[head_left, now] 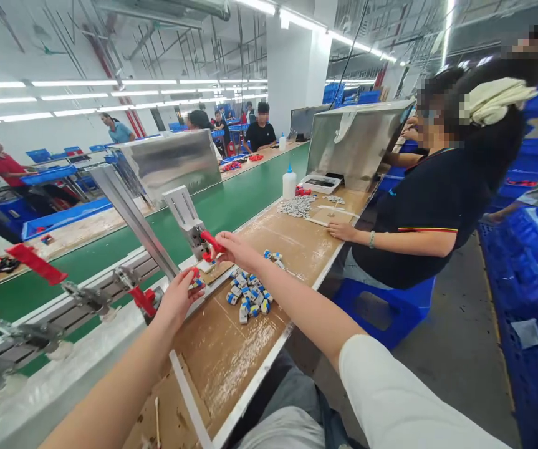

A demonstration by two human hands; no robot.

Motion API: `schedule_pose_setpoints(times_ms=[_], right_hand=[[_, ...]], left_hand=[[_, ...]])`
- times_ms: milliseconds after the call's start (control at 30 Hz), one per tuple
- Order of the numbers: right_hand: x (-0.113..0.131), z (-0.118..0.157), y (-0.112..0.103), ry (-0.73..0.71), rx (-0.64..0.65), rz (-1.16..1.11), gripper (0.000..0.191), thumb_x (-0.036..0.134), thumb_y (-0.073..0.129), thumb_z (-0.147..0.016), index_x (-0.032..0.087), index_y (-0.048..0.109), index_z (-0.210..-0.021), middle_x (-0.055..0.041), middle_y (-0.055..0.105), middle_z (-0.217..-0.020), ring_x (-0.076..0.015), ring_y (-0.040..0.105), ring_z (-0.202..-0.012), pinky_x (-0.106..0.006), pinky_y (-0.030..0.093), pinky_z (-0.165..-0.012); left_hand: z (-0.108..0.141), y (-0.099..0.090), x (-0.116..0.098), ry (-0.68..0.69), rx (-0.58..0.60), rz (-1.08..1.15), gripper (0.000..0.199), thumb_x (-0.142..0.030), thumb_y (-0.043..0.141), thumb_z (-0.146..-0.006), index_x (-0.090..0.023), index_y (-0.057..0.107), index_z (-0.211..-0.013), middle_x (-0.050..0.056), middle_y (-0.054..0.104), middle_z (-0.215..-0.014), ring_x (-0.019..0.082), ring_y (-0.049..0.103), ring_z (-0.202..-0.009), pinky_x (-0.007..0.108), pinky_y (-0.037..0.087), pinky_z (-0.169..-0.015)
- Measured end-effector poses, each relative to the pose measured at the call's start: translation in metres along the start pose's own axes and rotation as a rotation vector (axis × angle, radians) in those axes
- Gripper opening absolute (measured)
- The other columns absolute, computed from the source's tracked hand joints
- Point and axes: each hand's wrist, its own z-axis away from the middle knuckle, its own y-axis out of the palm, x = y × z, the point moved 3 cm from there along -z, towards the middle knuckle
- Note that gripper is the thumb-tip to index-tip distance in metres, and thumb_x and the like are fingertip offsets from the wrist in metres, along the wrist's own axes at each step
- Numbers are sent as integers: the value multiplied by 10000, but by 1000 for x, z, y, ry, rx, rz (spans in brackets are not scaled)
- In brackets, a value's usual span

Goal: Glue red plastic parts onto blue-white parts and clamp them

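My right hand is closed around the red handle of a toggle clamp on an upright metal bracket. Just left of it, my left hand pinches a small red, blue and white piece close to the clamp's base; its exact kind is too small to tell. Beneath my right forearm lies a pile of small white, blue and yellow pieces on the brown work table.
More red-handled toggle clamps line a metal rail at the left. A green conveyor belt runs behind. At the right sits a co-worker in black, beside grey parts and a white bottle. Blue crates stand far right.
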Motion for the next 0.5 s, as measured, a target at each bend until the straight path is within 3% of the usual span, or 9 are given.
schedule_pose_setpoints(times_ms=[100, 200, 300, 400, 500], right_hand=[[41, -25, 7, -165, 27, -104, 447, 655, 676, -948, 239, 556, -1059, -76, 751, -1152, -199, 706, -976, -287, 621, -767], [46, -60, -4, -230, -73, 76, 255, 450, 585, -996, 243, 569, -1143, -55, 732, -1249, -185, 697, -1069, -270, 614, -838], [5, -76, -26, -76, -254, 454, 235, 254, 609, -874, 221, 506, -1083, -46, 703, -1149, -161, 661, -983, -263, 563, -842], [-46, -73, -38, 63, -167, 630, 471, 195, 810, -664, 221, 470, -988, -16, 672, -1001, -186, 624, -906, -312, 530, -859], [-75, -68, -44, 95, -60, 674, 635, 242, 924, -571, 240, 433, -973, 33, 631, -874, -205, 616, -863, -327, 513, -837]], left_hand=[[-12, 4, -3, 117, 7, -111, 412, -380, 760, -923, -213, 648, -1283, 80, 719, -1266, 104, 716, -740, 252, 624, -698], [-28, 6, -5, 233, -61, -240, 455, -413, 740, -926, -191, 617, -1303, 102, 729, -1245, 117, 713, -760, 278, 623, -739], [-44, 4, -5, 286, -111, -314, 465, -422, 766, -880, -168, 611, -1238, 124, 734, -1234, 159, 724, -871, 305, 618, -793], [-55, 1, -3, 319, -147, -368, 478, -424, 842, -782, -171, 650, -1139, 126, 744, -1193, 206, 713, -962, 323, 602, -820], [-63, -2, -1, 344, -173, -419, 515, -432, 885, -722, -190, 675, -1125, 107, 758, -1130, 226, 705, -964, 339, 580, -841]])
